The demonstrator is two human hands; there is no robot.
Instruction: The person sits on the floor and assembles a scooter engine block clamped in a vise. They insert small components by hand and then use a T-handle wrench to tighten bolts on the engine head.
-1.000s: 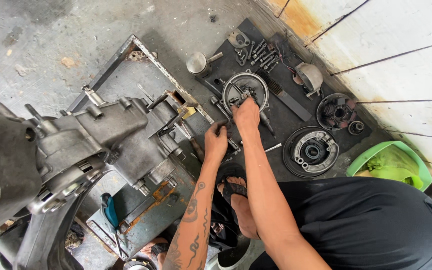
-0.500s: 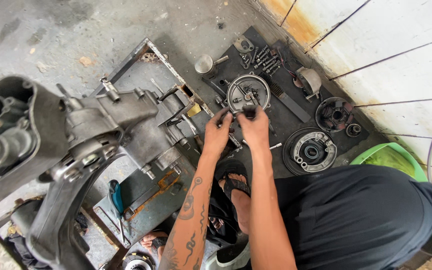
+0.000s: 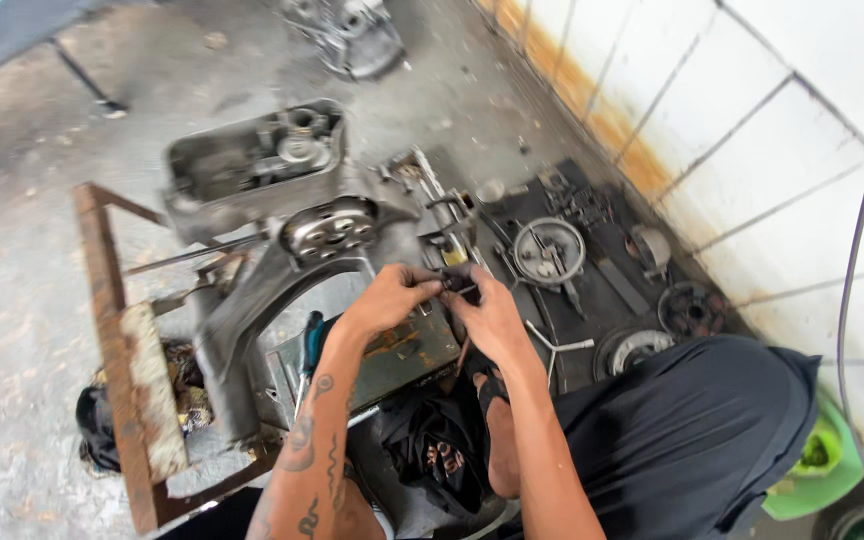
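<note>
My left hand [image 3: 388, 298] and my right hand [image 3: 492, 318] meet in front of a grey engine casing [image 3: 282, 235] that rests on a rusty metal frame [image 3: 117, 340]. Both hands pinch a small dark part [image 3: 455, 285] between their fingertips. The part is too small and blurred to name. My left forearm carries dark tattoos. My bent knee in black cloth [image 3: 682, 440] is at the lower right.
A black mat [image 3: 602, 270] by the tiled wall holds a round metal disc [image 3: 549, 250], a dark drum part [image 3: 690, 310], another round hub [image 3: 635, 348] and loose small parts. A green basin [image 3: 817, 465] sits at the right. Another engine piece [image 3: 352, 40] lies far off on the concrete floor.
The view has swung left and back. My hands drew away from the round disc on the mat and now meet near the engine casing, holding a small dark part.
</note>
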